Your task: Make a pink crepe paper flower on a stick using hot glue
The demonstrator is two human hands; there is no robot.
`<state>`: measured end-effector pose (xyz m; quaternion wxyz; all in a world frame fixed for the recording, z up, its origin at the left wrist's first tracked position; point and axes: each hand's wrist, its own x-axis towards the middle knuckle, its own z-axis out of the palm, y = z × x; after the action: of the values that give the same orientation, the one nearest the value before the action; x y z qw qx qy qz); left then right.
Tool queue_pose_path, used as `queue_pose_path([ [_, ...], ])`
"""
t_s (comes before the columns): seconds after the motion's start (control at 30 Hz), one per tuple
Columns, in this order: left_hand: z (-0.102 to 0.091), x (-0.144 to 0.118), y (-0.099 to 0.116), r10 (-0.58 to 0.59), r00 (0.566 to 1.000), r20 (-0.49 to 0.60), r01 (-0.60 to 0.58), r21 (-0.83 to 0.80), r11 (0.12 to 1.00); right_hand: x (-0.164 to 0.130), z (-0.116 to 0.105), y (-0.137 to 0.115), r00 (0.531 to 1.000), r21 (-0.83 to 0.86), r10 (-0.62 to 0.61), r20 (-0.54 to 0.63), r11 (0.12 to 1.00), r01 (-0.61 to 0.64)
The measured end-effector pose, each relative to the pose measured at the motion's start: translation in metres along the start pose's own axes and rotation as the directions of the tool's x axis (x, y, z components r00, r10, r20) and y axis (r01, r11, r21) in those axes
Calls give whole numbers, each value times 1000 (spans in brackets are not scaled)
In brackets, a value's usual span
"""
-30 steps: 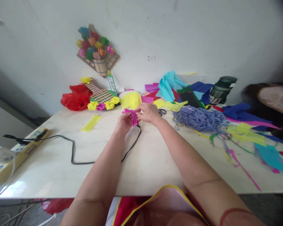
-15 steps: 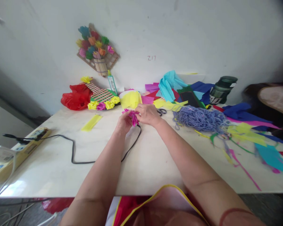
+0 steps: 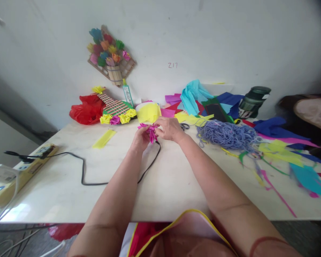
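Note:
A magenta paper flower (image 3: 152, 135) is held above the middle of the table (image 3: 173, 178). My left hand (image 3: 141, 137) closes on its left side, and the fingers of my right hand (image 3: 169, 129) pinch its folds from the right. Just below the flower, the end of a black cord (image 3: 157, 144) shows; what it joins is hidden. Behind my hands lies yellow crepe paper (image 3: 149, 112). To the left rests a folded yellow paper strip (image 3: 104, 139). Scissors (image 3: 185, 126) lie partly hidden beyond my right hand.
A power strip (image 3: 37, 162) sits at the left edge. A decorated stick craft (image 3: 115, 107), a glue bottle (image 3: 127, 93) and a red bag (image 3: 87, 110) stand along the wall. Tangled purple string (image 3: 227, 134), paper scraps (image 3: 310, 178) and a dark green bottle (image 3: 254, 101) are on the right.
My right hand's fingers have shifted slightly on the magenta paper flower, showing more of its petals. My left hand stays in place.

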<state>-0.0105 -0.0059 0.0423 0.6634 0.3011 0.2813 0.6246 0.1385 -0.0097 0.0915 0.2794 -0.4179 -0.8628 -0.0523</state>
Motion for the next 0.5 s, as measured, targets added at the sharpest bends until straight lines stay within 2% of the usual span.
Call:
queue_pose_path([
  [0.13, 2, -3, 2, -21, 1000, 23, 20, 42, 999, 2, -9, 20, 984, -20, 159, -78, 987, -161],
  [0.2, 3, -4, 3, -10, 1000, 7, 10, 40, 999, 1, -14, 36, 956, -84, 289, -50, 953, -292],
  [0.27, 4, -4, 2, -10, 1000, -6, 11, 39, 999, -2, -18, 53, 899, -206, 424, 108, 894, -397],
  [0.33, 4, -4, 2, -15, 1000, -15, 16, 42, 999, -7, -17, 65, 776, -327, 551, 306, 827, -458],
  [0.37, 4, -4, 2, -18, 1000, -16, 18, 44, 999, -9, -15, 70, 735, -354, 574, 361, 813, -462],
  [0.43, 3, -4, 1, -23, 1000, -11, 23, 43, 999, -12, -8, 73, 690, -374, 587, 424, 807, -457],
  [0.5, 3, -5, 2, -23, 1000, -3, 23, 40, 999, -13, 1, 71, 683, -387, 585, 437, 808, -445],
])
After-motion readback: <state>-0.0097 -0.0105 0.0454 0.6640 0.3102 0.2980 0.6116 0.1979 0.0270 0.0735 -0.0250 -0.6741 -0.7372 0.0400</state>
